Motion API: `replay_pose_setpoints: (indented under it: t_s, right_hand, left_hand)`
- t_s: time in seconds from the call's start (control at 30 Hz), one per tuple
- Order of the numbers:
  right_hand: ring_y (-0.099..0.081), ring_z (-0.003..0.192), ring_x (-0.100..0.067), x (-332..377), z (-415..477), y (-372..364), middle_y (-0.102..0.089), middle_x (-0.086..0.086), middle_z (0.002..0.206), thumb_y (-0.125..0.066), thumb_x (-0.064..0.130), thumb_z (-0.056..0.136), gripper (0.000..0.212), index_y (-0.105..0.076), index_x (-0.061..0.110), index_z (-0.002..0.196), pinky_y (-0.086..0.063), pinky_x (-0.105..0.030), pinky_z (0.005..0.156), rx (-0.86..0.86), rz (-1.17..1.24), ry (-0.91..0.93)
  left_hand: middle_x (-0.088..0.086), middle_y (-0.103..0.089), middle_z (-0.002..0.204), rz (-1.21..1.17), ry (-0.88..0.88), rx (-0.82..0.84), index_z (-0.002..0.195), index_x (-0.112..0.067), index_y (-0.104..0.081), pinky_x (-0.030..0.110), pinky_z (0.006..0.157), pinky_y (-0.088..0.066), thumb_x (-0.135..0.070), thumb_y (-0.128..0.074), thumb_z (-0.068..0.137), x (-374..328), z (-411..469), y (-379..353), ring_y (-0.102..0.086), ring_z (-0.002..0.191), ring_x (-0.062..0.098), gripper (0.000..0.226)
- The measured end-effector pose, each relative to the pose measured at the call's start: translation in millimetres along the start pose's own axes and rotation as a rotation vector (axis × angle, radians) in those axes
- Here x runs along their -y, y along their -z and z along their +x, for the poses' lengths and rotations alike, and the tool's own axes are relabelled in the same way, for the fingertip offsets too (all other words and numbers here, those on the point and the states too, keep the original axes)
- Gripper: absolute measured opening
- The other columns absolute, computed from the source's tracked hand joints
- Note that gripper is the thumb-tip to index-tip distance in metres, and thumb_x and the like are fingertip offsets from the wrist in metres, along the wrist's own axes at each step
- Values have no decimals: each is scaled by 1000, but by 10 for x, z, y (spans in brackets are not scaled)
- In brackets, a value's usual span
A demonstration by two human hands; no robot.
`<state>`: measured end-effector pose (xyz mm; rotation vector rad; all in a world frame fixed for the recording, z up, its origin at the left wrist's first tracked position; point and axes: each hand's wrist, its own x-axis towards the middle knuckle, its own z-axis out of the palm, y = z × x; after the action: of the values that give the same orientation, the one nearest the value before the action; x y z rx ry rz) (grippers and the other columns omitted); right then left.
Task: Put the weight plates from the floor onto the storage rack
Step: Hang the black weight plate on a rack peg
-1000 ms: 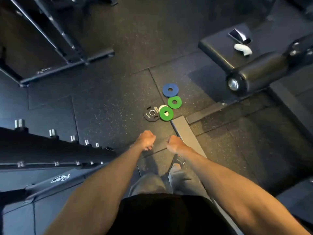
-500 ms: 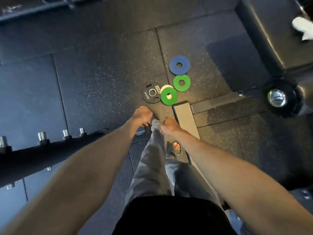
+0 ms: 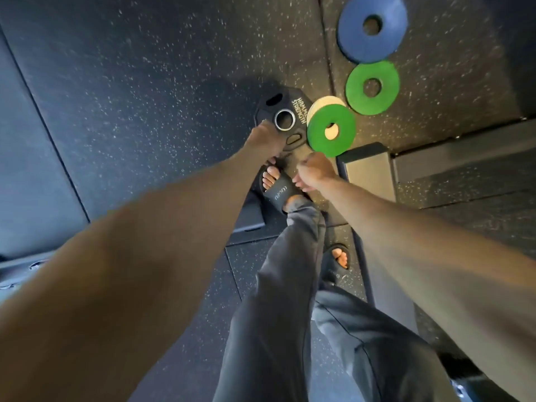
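Note:
Several weight plates lie flat on the dark rubber floor. A black plate (image 3: 290,104) with a steel centre ring lies nearest. My left hand (image 3: 265,140) is down on its near-left rim, fingers curled at the edge. Beside it, a green plate (image 3: 317,132) lies on top of a cream plate (image 3: 322,103). Farther right lie a second green plate (image 3: 385,91) and a blue plate (image 3: 352,39). My right hand (image 3: 316,171) hangs just short of the first green plate, fingers loosely curled, holding nothing. The storage rack is out of view.
A grey metal base bar (image 3: 369,172) of a bench runs along the floor right of my right hand. My feet in black slides (image 3: 280,191) stand just behind the black plate. A dark frame foot (image 3: 249,216) lies under my left forearm.
I have bent down closer to the plates. My left hand has dropped onto the black plate's rim, and my right hand has come near the green plate. The rack has left the view.

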<state>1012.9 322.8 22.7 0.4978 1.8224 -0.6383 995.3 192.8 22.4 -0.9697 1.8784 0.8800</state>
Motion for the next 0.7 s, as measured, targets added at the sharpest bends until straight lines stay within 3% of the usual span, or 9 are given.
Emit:
replay_pose_setpoints:
  t_s: [0.07,0.13,0.27,0.37,0.47,0.6,0.7]
  right_hand:
    - [-61,54,-19,-6,410,-89,-71,-16,85,-49,13,100,21,-64,-2,100,-57,-31,55,-13,20,-35]
    - [-63,58,-23,10,791,-197,-71,-18,86,-43,13,102,21,-59,-1,99,-58,-35,63,-4,92,-90]
    - [-63,60,-26,32,1432,-375,-70,-21,90,-37,18,104,22,-52,1,104,-56,-35,55,68,226,-212]
    - [-65,63,-28,103,1760,-458,-69,-20,90,-31,30,107,29,-46,5,107,-54,-33,53,109,376,-270]
    - [-68,69,-29,125,2012,-501,-70,-21,98,-31,36,107,40,-51,1,114,-56,-35,55,130,496,-317]
    - [-71,81,-31,115,2113,-581,-68,-23,104,-33,37,108,36,-47,3,106,-59,-39,68,80,626,-324]
    - [-69,64,-27,85,2139,-654,-71,-22,95,-31,32,109,30,-48,8,113,-58,-33,52,24,653,-287]
  left_hand:
    - [19,-67,119,36,20,-1,123,5,-59,43,92,-56,-18,-47,96,43,490,-106,-67,106,33,37]
    - [22,-60,130,93,15,-22,132,5,-51,40,96,-53,-18,-49,96,35,860,-180,-61,117,34,43]
    - [17,-31,151,217,-28,-158,148,-6,-26,41,112,-36,-24,-53,97,40,1533,-244,-35,139,31,60]
    - [15,-19,154,231,-66,-195,147,-7,-25,43,115,-32,-21,-52,96,24,1922,-266,-28,141,30,59]
    - [14,-22,152,190,-93,-291,147,-7,-24,43,110,-38,-20,-54,95,66,2168,-308,-33,137,30,62]
    - [12,-27,148,227,-110,-390,148,-14,-19,45,106,-39,-19,-57,93,151,2268,-343,-37,134,31,67]
    - [11,-34,147,239,-108,-379,150,-15,-15,48,107,-35,-24,-55,94,194,2314,-378,-35,136,30,70]
